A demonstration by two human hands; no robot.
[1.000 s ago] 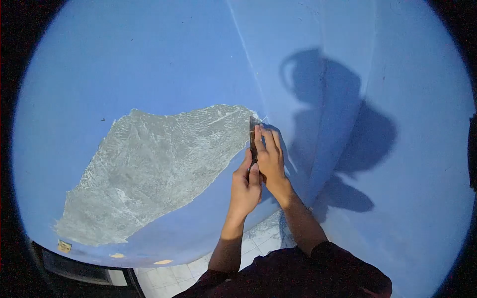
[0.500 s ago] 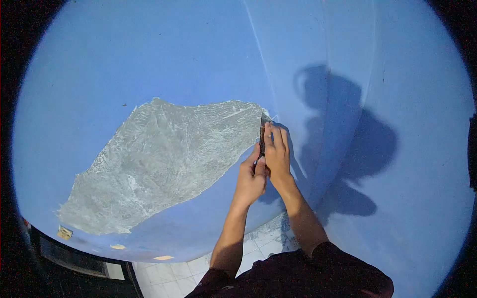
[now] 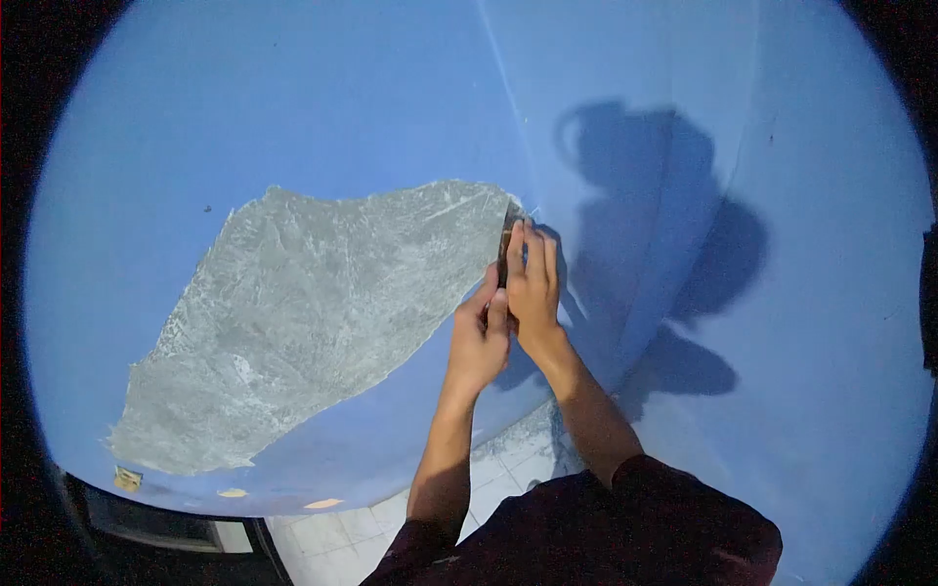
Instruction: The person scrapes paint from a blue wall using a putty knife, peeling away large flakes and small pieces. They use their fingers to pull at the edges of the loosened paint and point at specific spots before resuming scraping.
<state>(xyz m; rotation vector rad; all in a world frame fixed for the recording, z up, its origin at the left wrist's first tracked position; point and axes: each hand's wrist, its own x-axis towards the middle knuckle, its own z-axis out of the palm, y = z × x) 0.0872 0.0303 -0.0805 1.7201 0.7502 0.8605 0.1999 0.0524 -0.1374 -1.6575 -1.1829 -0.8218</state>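
Note:
A dark, flat-bladed scraper (image 3: 506, 244) lies against the blue wall at the right end of a bare grey patch (image 3: 303, 293). My left hand (image 3: 479, 344) is closed around its lower end, thumb pointing up. Over the scraper's right side, my right hand (image 3: 534, 293) presses with its fingers together and pointing up. Both hands touch each other near the tool's lower part. Much of the scraper is hidden under the fingers. Ragged pale paint edges run around the grey patch.
The blue wall (image 3: 342, 88) meets another blue wall at a corner to the right, where my shadow (image 3: 674, 225) falls. Low on the left are a small yellowish box-like fitting (image 3: 127, 478) and a dark-framed opening (image 3: 156, 523). White floor tiles (image 3: 342, 542) show below.
Both hands and the scraper sit slightly higher and further left in view. The camera view has shifted a little too. The grip looks the same.

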